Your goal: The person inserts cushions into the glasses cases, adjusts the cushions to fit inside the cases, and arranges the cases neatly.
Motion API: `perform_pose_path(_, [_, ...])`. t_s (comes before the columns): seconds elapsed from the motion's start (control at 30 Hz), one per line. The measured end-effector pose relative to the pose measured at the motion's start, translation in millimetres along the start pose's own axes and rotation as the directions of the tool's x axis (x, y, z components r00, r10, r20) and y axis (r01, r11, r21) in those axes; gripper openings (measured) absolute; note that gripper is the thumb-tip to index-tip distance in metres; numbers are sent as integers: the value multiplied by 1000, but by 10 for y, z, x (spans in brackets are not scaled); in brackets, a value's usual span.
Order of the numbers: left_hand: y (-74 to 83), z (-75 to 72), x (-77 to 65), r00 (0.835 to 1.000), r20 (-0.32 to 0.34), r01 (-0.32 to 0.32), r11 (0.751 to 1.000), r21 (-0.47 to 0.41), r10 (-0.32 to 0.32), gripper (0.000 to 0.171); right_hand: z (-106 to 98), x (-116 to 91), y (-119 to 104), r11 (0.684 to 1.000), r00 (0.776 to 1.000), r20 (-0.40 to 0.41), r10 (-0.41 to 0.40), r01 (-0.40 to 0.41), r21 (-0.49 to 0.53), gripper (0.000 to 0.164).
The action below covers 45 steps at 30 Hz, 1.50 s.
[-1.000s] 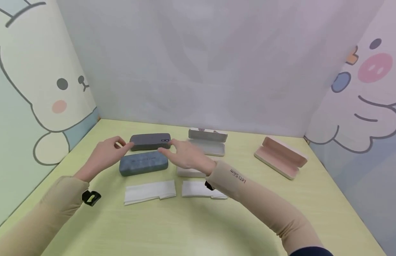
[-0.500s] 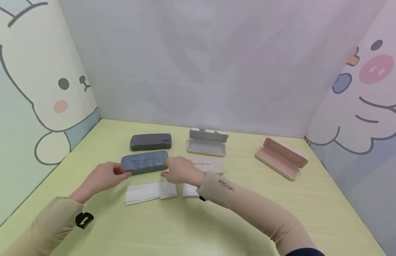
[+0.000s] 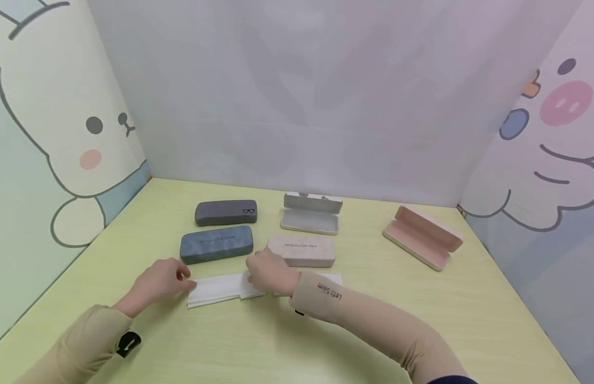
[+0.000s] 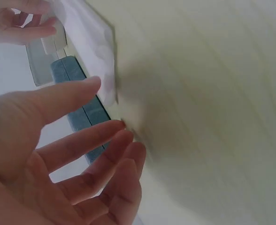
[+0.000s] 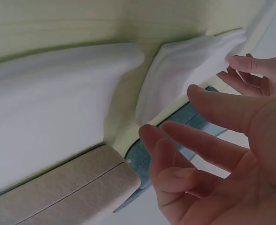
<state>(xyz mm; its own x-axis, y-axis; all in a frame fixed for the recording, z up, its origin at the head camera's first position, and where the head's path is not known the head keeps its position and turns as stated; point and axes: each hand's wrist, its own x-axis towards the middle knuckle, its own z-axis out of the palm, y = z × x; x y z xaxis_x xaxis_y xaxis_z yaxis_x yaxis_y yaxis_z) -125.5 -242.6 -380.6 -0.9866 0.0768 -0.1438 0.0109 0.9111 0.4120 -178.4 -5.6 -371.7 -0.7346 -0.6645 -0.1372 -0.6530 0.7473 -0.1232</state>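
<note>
Fingers [image 5: 206, 142] apart and bent, left hand [image 3: 157, 284] and right hand [image 3: 271, 272] flank a folded white cloth [image 3: 215, 289] at left on the pale-yellow wood-grain bench [image 3: 229, 349], between cartoon-printed pastel walls [image 3: 18, 213].

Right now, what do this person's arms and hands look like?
The left sleeve and right sleeve are beige, with a black piece at each wrist. Dark lettering, seemingly "Lets Slim", marks the right one, which meets navy fabric above. The left hand and right hand wear no gloves.
</note>
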Motion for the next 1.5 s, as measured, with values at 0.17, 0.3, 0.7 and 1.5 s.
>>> perform_pose_path(0.17, [16, 49, -37, 1000, -22, -15, 1000, 7, 15, 17, 70, -30, -17, 992, 997, -58, -58, 51, -114, 10])
perform_pose_path(0.3, [42, 89, -70, 999, -37, -27, 1000, -1, 27, 25, 119, -63, -28, 981, 992, -90, -93, 76, -179, 15])
perform_pose_path(0.7, [85, 95, -77, 996, -87, -34, 999, -8, 33, 19, 202, -57, 14, 986, 995, -96, -12, -5, -170, 16])
perform_pose_path(1.5, [156, -3, 12, 989, -46, -145, 982, -122, 141, 6, -28, -258, 213, 988, 984, -154, -93, 72, -135, 9])
